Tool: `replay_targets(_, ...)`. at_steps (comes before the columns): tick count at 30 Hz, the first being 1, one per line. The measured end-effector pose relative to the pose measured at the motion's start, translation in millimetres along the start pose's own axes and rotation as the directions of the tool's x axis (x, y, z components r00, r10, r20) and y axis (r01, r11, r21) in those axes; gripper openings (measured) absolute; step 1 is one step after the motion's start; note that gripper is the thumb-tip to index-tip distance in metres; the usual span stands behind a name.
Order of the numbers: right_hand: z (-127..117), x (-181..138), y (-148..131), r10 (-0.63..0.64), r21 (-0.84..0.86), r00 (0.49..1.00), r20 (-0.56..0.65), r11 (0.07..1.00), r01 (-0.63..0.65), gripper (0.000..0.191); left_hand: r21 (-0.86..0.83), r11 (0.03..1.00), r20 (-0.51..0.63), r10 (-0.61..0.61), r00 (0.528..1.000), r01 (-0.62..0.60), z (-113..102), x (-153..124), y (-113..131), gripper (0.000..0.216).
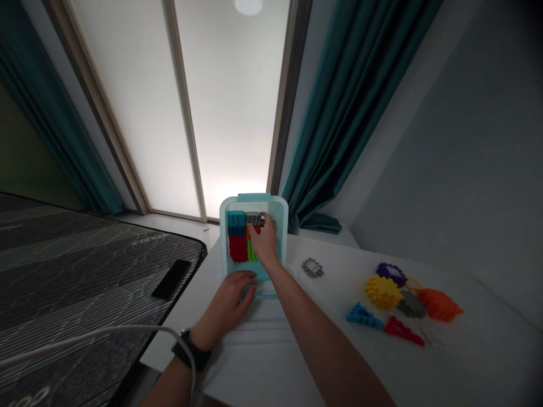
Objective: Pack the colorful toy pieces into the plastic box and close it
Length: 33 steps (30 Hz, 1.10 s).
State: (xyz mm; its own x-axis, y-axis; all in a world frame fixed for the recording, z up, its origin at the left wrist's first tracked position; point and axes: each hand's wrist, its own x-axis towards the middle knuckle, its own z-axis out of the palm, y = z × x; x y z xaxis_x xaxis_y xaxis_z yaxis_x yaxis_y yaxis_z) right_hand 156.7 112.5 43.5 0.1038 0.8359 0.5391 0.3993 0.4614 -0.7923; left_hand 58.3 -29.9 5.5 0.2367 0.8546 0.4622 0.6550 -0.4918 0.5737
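Note:
A pale teal plastic box (280, 204) stands on the white table with coloured toothed pieces inside. A blue stack (236, 223) lies at its far left, and a red stack (237, 249) lies nearer me. Beside these are green pieces (250, 250) and, partly hidden by my fingers, some orange ones. My right hand (266, 243) reaches into the box, with thumb and fingers closed around the grey toothed pieces (253, 217) at the far side. Over the box's near rim rests my left hand (231, 297), fingers stretched and thumb apart, with nothing visible in it.
Right of the box lies a grey gear-shaped piece (313, 268). Farther right are purple (391, 273), yellow (384, 293), grey (411, 305), orange (440, 305), blue (363, 316) and red (403, 330) pieces. A phone (171, 279) lies left; a pale cable (139, 328) crosses my left wrist.

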Motion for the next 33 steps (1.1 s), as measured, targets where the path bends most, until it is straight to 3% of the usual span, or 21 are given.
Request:
replay_targets(19, -1, -12, -24, 0.105, -0.054, 0.993, -0.047, 0.993, -0.108, 0.046, 0.006, 1.000, 0.028, 0.004, 1.000, -0.004, 1, 1, -2, 0.020)
replay_targets(33, 7, -8, -18, 0.136, 0.092, 0.989, -0.061, 0.987, -0.130, 0.048, 0.010, 1.000, 0.020, 0.018, 1.000, -0.019, 0, 0, -1, 0.021)
